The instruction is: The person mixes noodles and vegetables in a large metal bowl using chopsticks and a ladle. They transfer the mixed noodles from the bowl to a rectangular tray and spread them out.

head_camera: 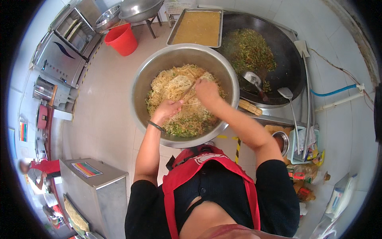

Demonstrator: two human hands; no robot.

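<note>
A large stainless steel bowl [138,86] stands in front of me, filled with noodles [163,83] mixed with chopped green vegetables [179,128]. Over the noodles, my left hand [168,110] grips a long wooden chopstick [187,90]. My right hand [207,92] is closed in a fist around another wooden chopstick, farther into the bowl and to the right. The sticks slant across each other, and their far ends are partly lost among the noodles. A paler clump of noodles lies just beyond my left hand.
A big black wok [286,59] to the right holds chopped vegetables [253,50] and a ladle [253,78]. Behind the bowl is a metal tray [195,28] of yellowish liquid. A red bucket [121,40] stands on the floor; a steel cabinet [98,176] is at left. Another person [38,171] stands far left.
</note>
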